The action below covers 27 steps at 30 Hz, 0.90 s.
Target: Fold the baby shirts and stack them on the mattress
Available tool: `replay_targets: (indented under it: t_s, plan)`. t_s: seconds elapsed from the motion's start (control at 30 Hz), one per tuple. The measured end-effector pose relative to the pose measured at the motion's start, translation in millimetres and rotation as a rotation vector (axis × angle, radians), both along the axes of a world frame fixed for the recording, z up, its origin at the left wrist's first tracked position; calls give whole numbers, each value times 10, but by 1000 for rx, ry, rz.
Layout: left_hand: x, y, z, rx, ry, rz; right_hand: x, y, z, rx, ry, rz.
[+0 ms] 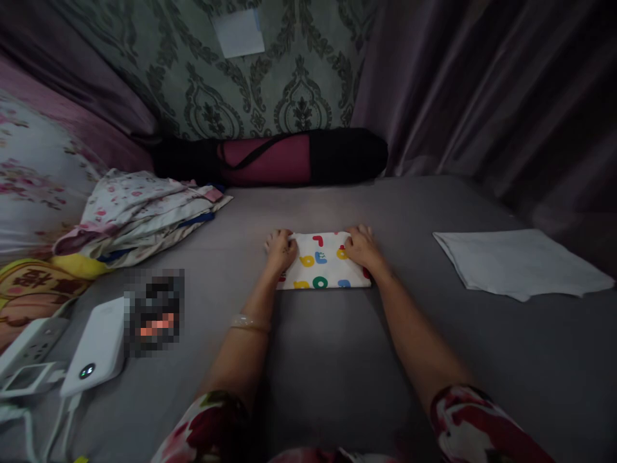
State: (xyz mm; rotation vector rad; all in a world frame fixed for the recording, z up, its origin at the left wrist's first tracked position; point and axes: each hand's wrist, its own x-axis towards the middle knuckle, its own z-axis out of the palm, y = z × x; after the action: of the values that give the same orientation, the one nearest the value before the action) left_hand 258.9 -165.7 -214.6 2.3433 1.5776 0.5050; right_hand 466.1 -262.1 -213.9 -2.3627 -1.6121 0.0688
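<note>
A white cloth (308, 270) with coloured letters lies folded into a flat rectangle on the grey sheet in front of me. My left hand (281, 249) has its fingers curled at the far left corner, the thumb against the fabric. At the far right corner, my right hand (361, 245) pinches the edge in the same way. The fingertips are partly hidden by the hands and the cloth. A pale bangle (250, 321) is on my left wrist.
To the right lies a folded white cloth (520, 260). Crumpled printed clothes (144, 206) are piled on the left, near a white power bank (96, 344) with cables and a power strip (36, 347). A long black and maroon bag (270, 159) rests along the wall.
</note>
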Motion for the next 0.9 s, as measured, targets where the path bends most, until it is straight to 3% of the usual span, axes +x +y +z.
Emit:
replay_targets:
  t_s: [0.17,0.3,0.47,0.57,0.67,0.8,0.9]
  plan:
    - [-56,39,142,-123,-234,-70,37,6,34,31,63,17]
    - [-151,30,412,-324,-532,-230,95,-38,158,17,233,34]
    - [-254,-103,793,-371,-716,-457,233,-177,411,38,534,198]
    - [-293,-213,980,-359,-746,-529,317,-308,617,-50,754,310]
    - [-341,-280,1095,-313,-770,-550,375,-452,841,-101,820,351]
    - [-386,-284,1131,-189,-807,-534,374,-590,1072,-25,779,354]
    - [-350,-277,1129,32,-836,-483,301,-608,1169,159,637,291]
